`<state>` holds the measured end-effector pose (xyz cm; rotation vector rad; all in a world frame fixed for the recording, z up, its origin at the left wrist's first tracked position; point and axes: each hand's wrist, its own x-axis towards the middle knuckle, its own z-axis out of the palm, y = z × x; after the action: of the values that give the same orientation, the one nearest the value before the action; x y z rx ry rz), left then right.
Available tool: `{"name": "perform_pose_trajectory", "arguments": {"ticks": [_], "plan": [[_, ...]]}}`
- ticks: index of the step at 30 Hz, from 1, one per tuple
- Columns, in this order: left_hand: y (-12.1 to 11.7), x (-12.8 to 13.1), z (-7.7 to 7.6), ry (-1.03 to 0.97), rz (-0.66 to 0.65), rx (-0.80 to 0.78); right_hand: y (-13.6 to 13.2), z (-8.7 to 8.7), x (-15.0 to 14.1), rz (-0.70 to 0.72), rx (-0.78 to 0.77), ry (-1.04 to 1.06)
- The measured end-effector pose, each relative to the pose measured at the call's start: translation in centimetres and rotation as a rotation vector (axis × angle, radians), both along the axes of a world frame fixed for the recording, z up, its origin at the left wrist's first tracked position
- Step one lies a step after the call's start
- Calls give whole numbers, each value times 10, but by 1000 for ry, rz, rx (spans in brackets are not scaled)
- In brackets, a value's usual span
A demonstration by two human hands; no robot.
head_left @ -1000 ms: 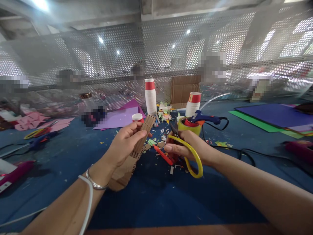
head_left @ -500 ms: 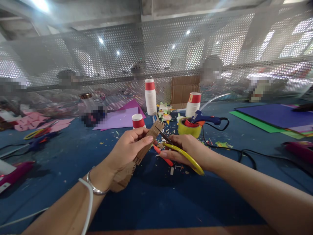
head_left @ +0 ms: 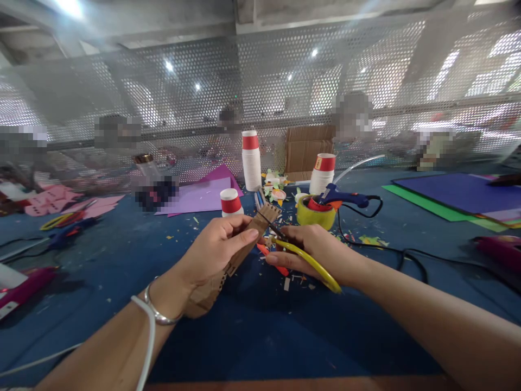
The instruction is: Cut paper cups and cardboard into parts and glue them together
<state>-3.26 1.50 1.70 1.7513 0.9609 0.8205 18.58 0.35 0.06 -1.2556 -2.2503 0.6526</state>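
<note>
My left hand [head_left: 222,244] is closed on a strip of brown corrugated cardboard [head_left: 244,252], thumb on top, the strip slanting up to the right. Its edge looks notched, and its lower part spreads out beneath my wrist. In my right hand [head_left: 315,252] are scissors [head_left: 311,262] with yellow handles. Their dark blades reach the upper end of the cardboard, close to its notched tip. Behind the blades lies an orange-red marker-like stick [head_left: 280,270] on the blue table, partly hidden by my right hand. Small paper scraps [head_left: 299,279] are scattered around it.
Beyond my hands stand a single paper cup [head_left: 231,203], a tall cup stack [head_left: 251,163] and a shorter stack [head_left: 323,174]. A blue glue gun [head_left: 344,196] rests on a yellow tape roll [head_left: 315,217], its cord trailing right. Colored sheets [head_left: 443,198] lie at right, purple paper [head_left: 199,196] at left.
The cardboard's upper end has shifted slightly right and down, with my left hand following a little. The scissor blades remain at its tip; my right hand has barely moved.
</note>
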Motion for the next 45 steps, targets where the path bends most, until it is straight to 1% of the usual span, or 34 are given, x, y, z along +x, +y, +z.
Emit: {"name": "perform_pose_trajectory", "arguments": {"ticks": [4,9,14,19,23,29,35,40,43,45], "plan": [[-1,-1,-2,70,-8,37,0,-1,-3,-34,-1,-13],[-1,-1,-6,146,25,62,1,-3,-3,-80,-33,2],[-3,2,-6,113,34,74,2,-4,-1,-91,29,-2],[-5,5,-8,18,40,21,1,-4,-3,-97,28,3],[-5,5,-9,2,47,9,2,-3,-4,-101,42,-26],[-7,7,-6,-114,50,-181,3,-4,-4,-100,84,-19],[-5,8,-9,-141,1,-201,3,-7,-5,-95,22,-24],[-2,10,-14,-224,-10,-274,5,-4,-3,-82,-21,-13],[-2,11,-17,-262,-15,-299,5,-3,-3,-81,-24,-16],[-2,10,-17,-258,-12,-298,5,-3,-4,-90,1,-32]]}}
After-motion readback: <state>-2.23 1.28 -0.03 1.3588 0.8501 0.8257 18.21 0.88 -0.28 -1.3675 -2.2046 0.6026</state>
